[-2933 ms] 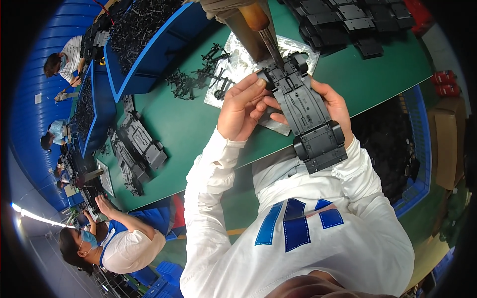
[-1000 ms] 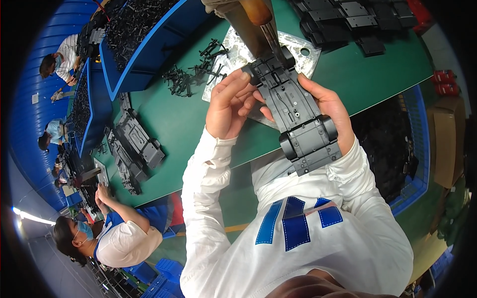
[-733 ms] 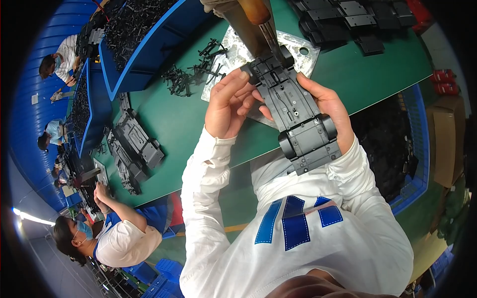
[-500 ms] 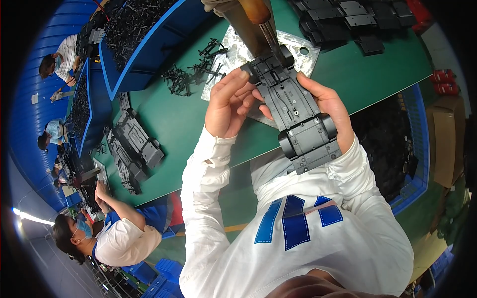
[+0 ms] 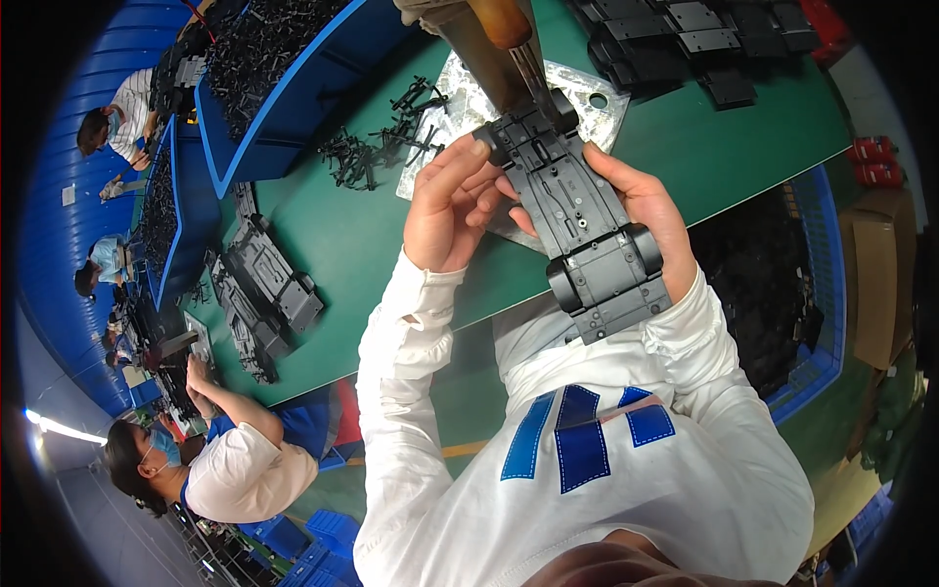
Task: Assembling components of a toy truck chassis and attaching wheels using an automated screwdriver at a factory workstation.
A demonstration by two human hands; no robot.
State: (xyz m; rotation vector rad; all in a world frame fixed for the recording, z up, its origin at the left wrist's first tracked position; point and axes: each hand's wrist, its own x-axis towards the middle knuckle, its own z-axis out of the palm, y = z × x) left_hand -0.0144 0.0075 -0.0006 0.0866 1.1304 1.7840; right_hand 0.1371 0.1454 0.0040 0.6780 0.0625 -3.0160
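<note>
Between my hands is a black plastic chassis-like part [image 5: 572,205], long and flat with rounded wheel-arch shapes at its corners. Its near end hangs over the table edge toward me. My right hand [image 5: 650,210] grips its right side, thumb along the upper edge and fingers underneath. My left hand [image 5: 452,196] is closed at the far left corner, thumb and fingers on the part. The far end sits under a tool [image 5: 523,59] with an orange-brown handle and a metal shaft, over a shiny metal plate [image 5: 597,122]. The tool's tip is hidden at the part.
Small black pieces [image 5: 352,157] lie loose left of the plate. Blue bins [image 5: 249,127] of similar pieces stand beyond them. More black chassis parts rest on the green table [image 5: 391,264] at left and far right [image 5: 704,39]. A co-worker [image 5: 235,440] sits at left. A blue crate [image 5: 831,323] stands right.
</note>
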